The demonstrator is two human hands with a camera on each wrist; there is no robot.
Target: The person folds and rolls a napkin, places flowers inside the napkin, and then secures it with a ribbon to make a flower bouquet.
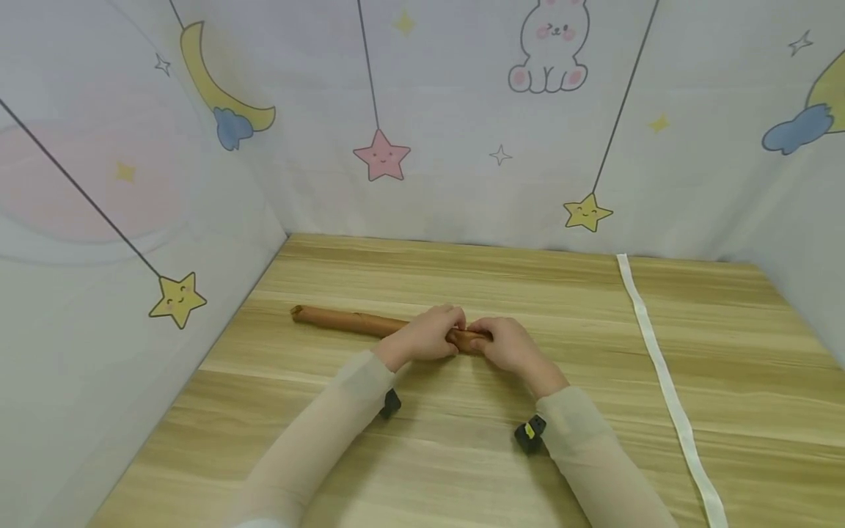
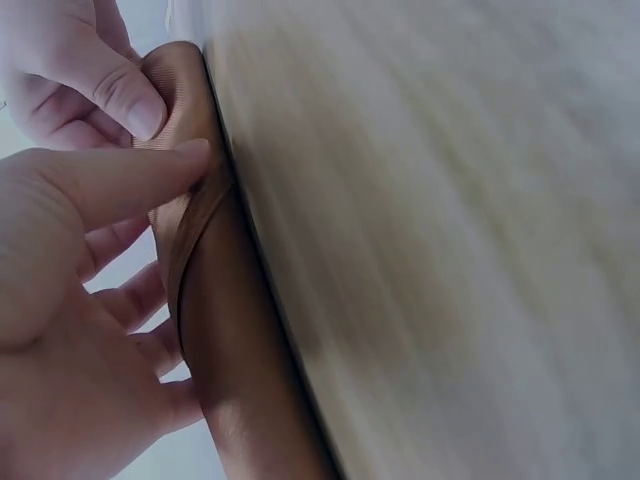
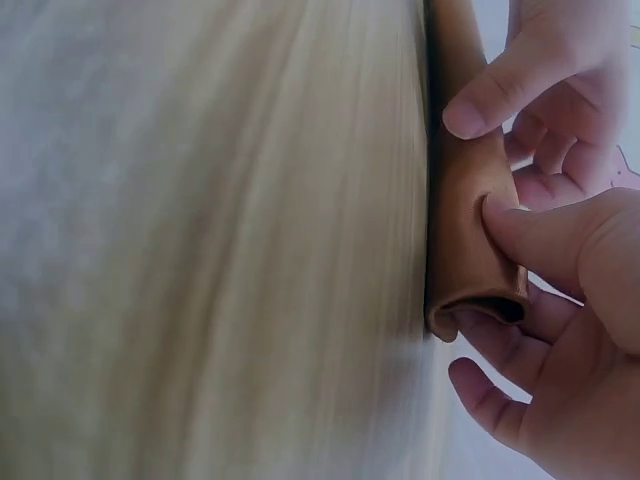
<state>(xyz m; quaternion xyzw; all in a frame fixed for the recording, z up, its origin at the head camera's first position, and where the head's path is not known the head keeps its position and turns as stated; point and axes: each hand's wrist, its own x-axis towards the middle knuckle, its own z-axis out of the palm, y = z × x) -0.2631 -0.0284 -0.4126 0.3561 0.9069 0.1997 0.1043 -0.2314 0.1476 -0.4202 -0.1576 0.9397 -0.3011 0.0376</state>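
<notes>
A long, slim roll of smooth brown cloth (image 1: 350, 321) lies across the tabletop, its far left end showing a small opening. My left hand (image 1: 428, 335) grips the roll near its right end, thumb on top and fingers behind it. Beside it, my right hand (image 1: 510, 345) pinches the right end. Seen from the right wrist, the thumb presses a dent into the rolled cloth (image 3: 470, 250), with a finger at its flattened open end. A slanting loose edge of the wrap (image 2: 200, 225) shows below the left thumb in the left wrist view.
A white strip (image 1: 667, 374) runs front to back over the wood-grain table (image 1: 462, 462) at the right. Pale printed cloth (image 1: 462, 213) forms walls behind and at both sides. A small black device (image 1: 528, 435) sits at the right wrist, another black one (image 1: 391, 403) at the left.
</notes>
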